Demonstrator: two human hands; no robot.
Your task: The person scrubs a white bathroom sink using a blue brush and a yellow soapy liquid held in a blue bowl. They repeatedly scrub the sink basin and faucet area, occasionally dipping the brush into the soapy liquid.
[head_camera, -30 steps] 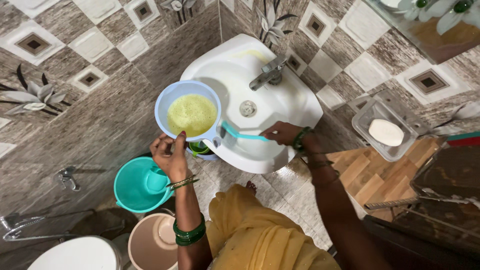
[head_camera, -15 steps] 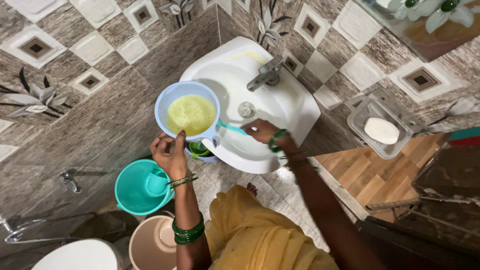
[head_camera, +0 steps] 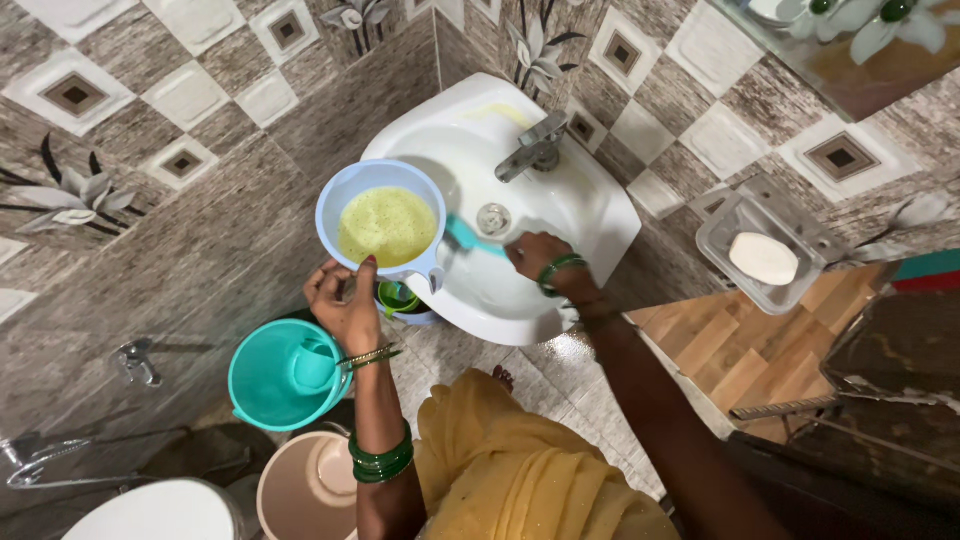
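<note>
Two hands busy, left hand gripping round plastic jug, right hand seemingly clasping teal brush, glossy white basin.

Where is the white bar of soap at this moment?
In the head view, the white soap bar lies in a clear soap dish on the tiled wall, to the right of the white washbasin.
</note>
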